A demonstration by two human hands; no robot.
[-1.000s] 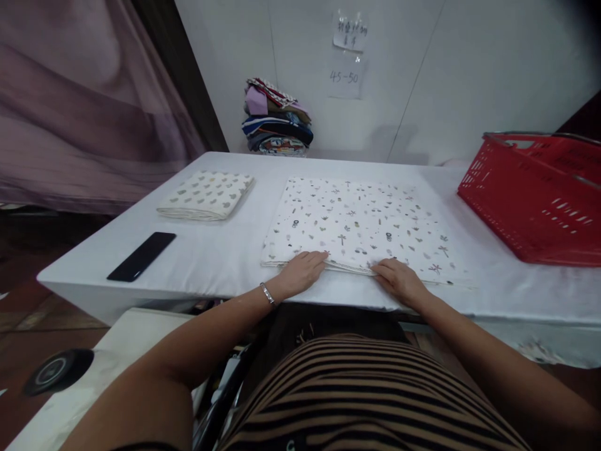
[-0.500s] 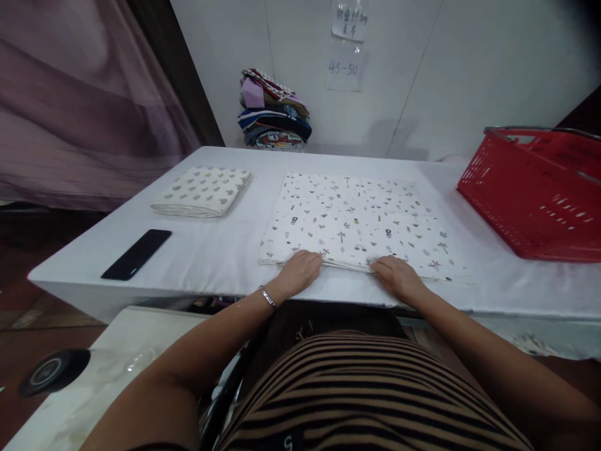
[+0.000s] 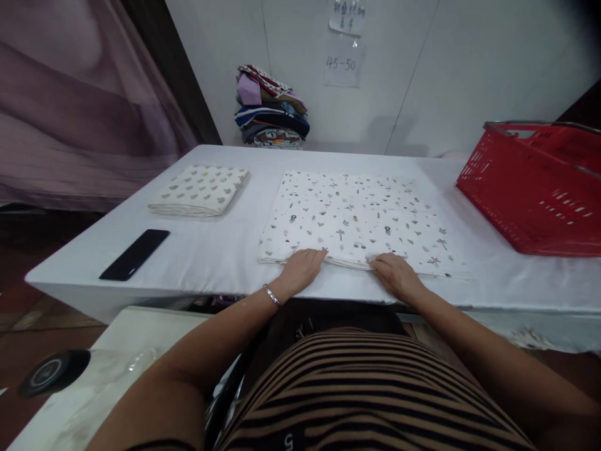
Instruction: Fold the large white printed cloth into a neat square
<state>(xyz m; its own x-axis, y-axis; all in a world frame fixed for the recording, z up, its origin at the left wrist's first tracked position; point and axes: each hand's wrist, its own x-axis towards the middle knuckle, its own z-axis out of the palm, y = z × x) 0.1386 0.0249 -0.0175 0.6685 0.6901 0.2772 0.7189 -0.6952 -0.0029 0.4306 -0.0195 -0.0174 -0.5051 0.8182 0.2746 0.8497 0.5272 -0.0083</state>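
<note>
A white cloth (image 3: pixel 350 216) printed with small plants and other little figures lies flat in folded layers on the white-covered table (image 3: pixel 211 250). Its near edge is under both hands. My left hand (image 3: pixel 303 269), with a bracelet at the wrist, is closed over that edge left of the middle, fingers together. Farther right, my right hand (image 3: pixel 394 274) pinches the same edge, thumb below and fingers on top. Between the hands the layered edge lifts slightly. A second folded cloth (image 3: pixel 200 190), cream with grey leaf-like spots, rests to the left.
A black phone (image 3: pixel 134 254) lies near the table's left front edge. At the right stands a red plastic basket (image 3: pixel 530 194). A stack of folded fabrics (image 3: pixel 272 109) sits behind the table by the wall. Lower left is a white surface with a black round-ended object (image 3: pixel 54 373).
My left hand has slid slightly to the right along the cloth's near edge. The right hand keeps its hold, and the camera view has shifted a little.
</note>
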